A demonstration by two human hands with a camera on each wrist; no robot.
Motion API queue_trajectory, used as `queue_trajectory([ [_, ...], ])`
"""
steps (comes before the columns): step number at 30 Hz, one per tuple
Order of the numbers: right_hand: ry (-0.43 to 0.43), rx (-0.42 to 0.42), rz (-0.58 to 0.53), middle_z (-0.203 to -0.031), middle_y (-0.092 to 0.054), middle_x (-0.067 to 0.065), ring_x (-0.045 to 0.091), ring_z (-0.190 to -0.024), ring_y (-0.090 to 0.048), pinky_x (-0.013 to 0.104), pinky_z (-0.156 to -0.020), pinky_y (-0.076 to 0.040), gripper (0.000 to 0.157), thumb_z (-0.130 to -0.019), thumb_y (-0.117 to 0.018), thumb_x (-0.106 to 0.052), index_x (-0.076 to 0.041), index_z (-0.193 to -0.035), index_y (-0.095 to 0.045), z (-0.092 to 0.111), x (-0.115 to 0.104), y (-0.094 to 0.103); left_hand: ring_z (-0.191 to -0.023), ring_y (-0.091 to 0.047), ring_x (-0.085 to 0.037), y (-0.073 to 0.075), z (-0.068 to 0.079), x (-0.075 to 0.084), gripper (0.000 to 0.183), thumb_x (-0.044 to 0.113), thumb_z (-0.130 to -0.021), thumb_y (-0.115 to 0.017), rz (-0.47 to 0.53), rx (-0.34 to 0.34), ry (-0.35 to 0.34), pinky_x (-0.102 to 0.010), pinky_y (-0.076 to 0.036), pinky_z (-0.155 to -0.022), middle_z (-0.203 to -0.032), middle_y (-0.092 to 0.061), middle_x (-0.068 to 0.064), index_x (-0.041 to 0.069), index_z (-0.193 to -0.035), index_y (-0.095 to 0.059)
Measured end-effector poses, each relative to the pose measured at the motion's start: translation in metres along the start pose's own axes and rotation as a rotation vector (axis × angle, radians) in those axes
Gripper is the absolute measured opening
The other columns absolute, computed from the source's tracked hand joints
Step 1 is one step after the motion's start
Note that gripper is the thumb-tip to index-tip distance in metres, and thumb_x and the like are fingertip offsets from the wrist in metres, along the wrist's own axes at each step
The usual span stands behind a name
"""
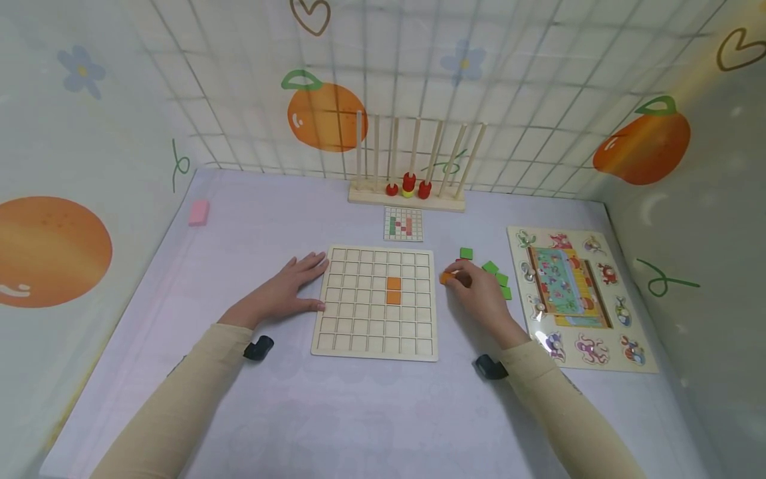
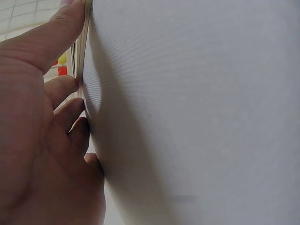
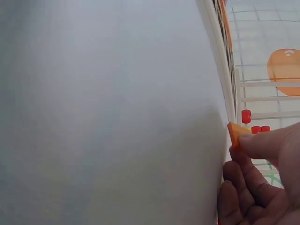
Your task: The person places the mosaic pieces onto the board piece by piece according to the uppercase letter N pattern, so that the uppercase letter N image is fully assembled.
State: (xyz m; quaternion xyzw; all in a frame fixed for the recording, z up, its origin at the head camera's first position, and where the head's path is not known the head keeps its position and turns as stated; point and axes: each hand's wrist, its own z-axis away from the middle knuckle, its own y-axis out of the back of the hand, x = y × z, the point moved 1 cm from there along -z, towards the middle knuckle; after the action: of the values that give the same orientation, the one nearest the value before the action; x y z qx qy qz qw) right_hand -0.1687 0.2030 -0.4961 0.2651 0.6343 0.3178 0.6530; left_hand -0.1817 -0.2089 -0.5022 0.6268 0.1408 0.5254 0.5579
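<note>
Pink block (image 1: 199, 213): on the counter (image 1: 335, 412), far left, well apart from my hands.
Left hand (image 1: 281, 293): grasping nothing; fingers extended, thumb apart from them, tips touching the left edge of the grid board.
Grid board (image 1: 359, 329): flat on the counter, between my two hands.
Two orange tiles (image 1: 393, 291): in adjoining cells of that board, one above the other as I see it, right of centre.
Pattern card (image 1: 403, 223): behind the board; printed grid with coloured squares.
Peg rack (image 1: 371, 194): just behind the card; seven upright pegs, red and yellow beads on the middle three.
Third orange tile (image 1: 446, 277): just beside the board's right edge, in my right hand; whether it touches the counter, I cannot tell.
Right hand (image 1: 481, 293): pinching that tile between thumb and finger.
Green tiles (image 1: 491, 267): loose, near my right knuckles.
Picture board (image 1: 571, 359): far right; sea-animal pieces around its border.
</note>
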Motion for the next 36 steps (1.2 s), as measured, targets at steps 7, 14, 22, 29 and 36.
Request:
queue_trajectory([
  [7,0.014,0.011,-0.011,-0.105,-0.074,0.009,0.024,-0.094,-0.068,0.04,-0.078,-0.057,0.017,-0.099,-0.07,-0.022,-0.021,-0.115,-0.068,0.005,-0.002,0.004,-0.157,-0.006,-0.025,0.001,0.001,0.002,0.1,0.056,-0.087,-0.074,0.01,-0.004,0.009,-0.044,0.001,-0.129,-0.171,-0.013,-0.002,0.014,-0.163,-0.024],
  [14,0.003,-0.008,-0.024,-0.1,-0.071,0.006,0.023,-0.089,-0.065,0.034,-0.073,-0.055,0.017,-0.097,-0.071,-0.02,-0.019,-0.114,-0.069,0.014,-0.012,0.006,-0.157,-0.006,-0.026,0.001,0.001,0.002,0.099,0.054,-0.087,-0.075,0.017,-0.003,0.009,-0.044,0.002,-0.129,-0.171,-0.013,-0.003,0.013,-0.162,-0.025],
  [22,0.037,-0.043,-0.046,-0.093,-0.069,0.001,0.021,-0.082,-0.062,0.031,-0.069,-0.056,0.018,-0.095,-0.074,-0.019,-0.02,-0.113,-0.071,0.027,-0.029,0.002,-0.157,-0.005,-0.026,0.0,0.0,0.0,0.1,0.054,-0.087,-0.075,0.006,-0.002,0.008,-0.045,0.002,-0.129,-0.171,-0.013,-0.003,0.013,-0.163,-0.024],
  [29,0.102,-0.104,-0.056,-0.088,-0.067,-0.003,0.016,-0.077,-0.062,0.027,-0.066,-0.056,0.018,-0.094,-0.076,-0.018,-0.02,-0.111,-0.072,0.038,-0.043,-0.013,-0.157,-0.005,-0.025,0.0,0.0,0.002,0.099,0.052,-0.087,-0.076,0.014,-0.004,0.013,-0.044,0.002,-0.129,-0.171,-0.013,-0.003,0.013,-0.163,-0.024],
  [36,0.149,-0.148,-0.048,-0.083,-0.064,-0.008,0.014,-0.077,-0.059,0.027,-0.067,-0.054,0.018,-0.093,-0.077,-0.017,-0.02,-0.11,-0.072,0.048,-0.06,-0.029,-0.157,-0.005,-0.026,0.001,0.0,0.002,0.099,0.052,-0.087,-0.076,0.014,-0.003,0.011,-0.044,0.002,-0.129,-0.171,-0.013,-0.004,0.013,-0.163,-0.025],
])
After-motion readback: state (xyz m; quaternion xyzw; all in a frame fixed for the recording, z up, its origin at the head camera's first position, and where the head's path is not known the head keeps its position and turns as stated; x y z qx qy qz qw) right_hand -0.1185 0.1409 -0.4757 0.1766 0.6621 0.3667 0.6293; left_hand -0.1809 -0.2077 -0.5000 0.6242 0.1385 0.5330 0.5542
